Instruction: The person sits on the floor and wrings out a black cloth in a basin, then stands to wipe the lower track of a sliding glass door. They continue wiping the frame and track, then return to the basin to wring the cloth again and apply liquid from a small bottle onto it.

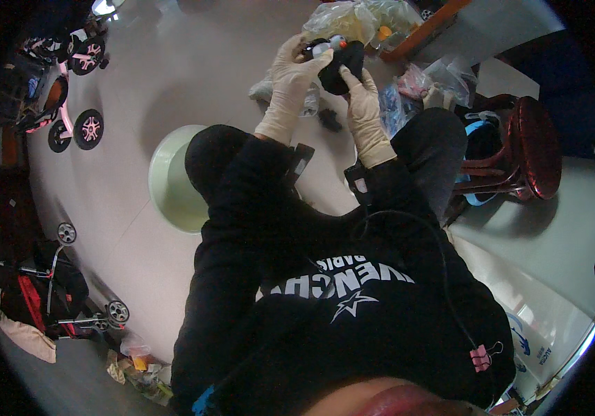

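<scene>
In front of my knees, both hands wear pale, cream-coloured gloves. My left hand [289, 83] is closed around a small black-and-white toy [321, 48] with an orange spot, somewhat like a penguin. My right hand [367, 114] pinches a soft black piece of fabric [343, 75], which lies against the toy's right side. Whether the fabric is joined to the toy I cannot tell. On the floor below my hands sits a small dark, fluffy clump [330, 120]. A whitish bag [262, 90] lies beyond my left wrist.
A pale green basin [172, 180] stands beside my left knee. Plastic bags [342, 21] lie ahead, and more bags [408, 93] lie near my right knee. A dark red stool [537, 149] is at the right. A pink-framed wheeled toy [68, 104] and a folded stroller [54, 291] are at the left.
</scene>
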Tool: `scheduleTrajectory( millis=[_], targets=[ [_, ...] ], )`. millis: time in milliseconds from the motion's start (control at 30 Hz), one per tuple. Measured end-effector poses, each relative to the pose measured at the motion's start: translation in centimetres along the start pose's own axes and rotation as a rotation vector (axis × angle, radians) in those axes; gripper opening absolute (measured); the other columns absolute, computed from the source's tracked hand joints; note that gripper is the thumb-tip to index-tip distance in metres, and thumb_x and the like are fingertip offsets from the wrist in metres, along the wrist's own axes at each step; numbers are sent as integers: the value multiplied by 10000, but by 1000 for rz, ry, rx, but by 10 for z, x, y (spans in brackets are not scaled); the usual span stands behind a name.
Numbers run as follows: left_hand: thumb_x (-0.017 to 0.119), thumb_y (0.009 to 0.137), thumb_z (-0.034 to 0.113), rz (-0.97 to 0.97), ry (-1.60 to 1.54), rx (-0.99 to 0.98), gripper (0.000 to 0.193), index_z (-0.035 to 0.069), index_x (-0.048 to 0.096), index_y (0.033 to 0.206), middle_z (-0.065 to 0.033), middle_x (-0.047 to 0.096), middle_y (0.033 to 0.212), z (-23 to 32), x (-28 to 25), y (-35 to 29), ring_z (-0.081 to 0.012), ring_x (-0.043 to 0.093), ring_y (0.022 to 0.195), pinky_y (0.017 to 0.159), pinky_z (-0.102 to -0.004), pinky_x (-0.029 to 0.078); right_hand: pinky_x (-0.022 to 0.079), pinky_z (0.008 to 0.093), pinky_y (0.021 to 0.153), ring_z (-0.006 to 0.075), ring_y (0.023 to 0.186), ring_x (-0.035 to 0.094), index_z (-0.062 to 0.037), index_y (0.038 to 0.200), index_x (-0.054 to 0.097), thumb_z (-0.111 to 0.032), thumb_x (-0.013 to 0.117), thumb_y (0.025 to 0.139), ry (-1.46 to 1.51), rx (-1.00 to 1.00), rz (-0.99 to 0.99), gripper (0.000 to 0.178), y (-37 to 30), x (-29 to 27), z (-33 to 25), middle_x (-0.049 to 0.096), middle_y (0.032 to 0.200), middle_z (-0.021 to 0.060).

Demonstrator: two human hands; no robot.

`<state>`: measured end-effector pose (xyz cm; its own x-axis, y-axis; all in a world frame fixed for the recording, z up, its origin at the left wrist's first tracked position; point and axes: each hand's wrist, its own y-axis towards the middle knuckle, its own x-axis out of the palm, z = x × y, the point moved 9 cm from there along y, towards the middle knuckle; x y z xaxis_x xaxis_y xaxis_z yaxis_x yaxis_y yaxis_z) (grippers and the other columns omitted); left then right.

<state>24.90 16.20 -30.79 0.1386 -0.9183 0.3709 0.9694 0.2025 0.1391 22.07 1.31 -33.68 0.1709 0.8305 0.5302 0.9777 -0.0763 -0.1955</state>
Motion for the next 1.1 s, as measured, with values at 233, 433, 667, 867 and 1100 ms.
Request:
scheduleTrajectory(
  millis=[233, 433, 667, 867, 1100],
  targets=[
    [663, 895, 332, -62, -172, -377, 395, -6, 629, 1099, -87, 671, 1006, -14, -1, -12, -166, 640, 834, 755, -288, 521, 524, 346, 833, 217, 971, 635, -48, 1163, 575, -185, 706, 825, 60, 32, -81, 387, 16, -8, 4, 636, 1100, 75],
    [560, 928, 491, -211, -244, -373, 477, 43, 639, 1073, -92, 696, 888, -21, 10, 7, -184, 656, 753, 629, -298, 524, 489, 336, 876, 200, 991, 613, -51, 1290, 505, -195, 618, 862, 47, 72, -292, 466, 13, 2, -10, 613, 1132, 76],
    [516, 898, 616, -82, -237, -585, 599, 74, 617, 1134, -32, 632, 884, -48, 15, -23, -128, 591, 728, 603, -247, 471, 490, 331, 865, 168, 962, 614, -61, 1154, 636, -162, 793, 726, -263, 170, -415, 467, 3, 9, -8, 667, 1055, 46],
    [450, 920, 637, 83, -41, -470, 648, 39, 621, 1106, -29, 613, 823, -51, -5, -13, -108, 552, 663, 548, -256, 441, 445, 311, 939, 153, 977, 608, -42, 1156, 635, -140, 724, 791, -350, 50, -377, 389, 2, 12, -5, 668, 1043, 28],
    [507, 976, 438, 160, 7, -240, 426, 59, 638, 1121, -60, 642, 963, -13, -27, -5, -130, 609, 834, 716, -252, 514, 518, 327, 816, 173, 904, 632, -46, 1148, 620, -147, 772, 758, 30, 96, -225, 430, 6, 8, -16, 663, 1066, 58]
  ],
)
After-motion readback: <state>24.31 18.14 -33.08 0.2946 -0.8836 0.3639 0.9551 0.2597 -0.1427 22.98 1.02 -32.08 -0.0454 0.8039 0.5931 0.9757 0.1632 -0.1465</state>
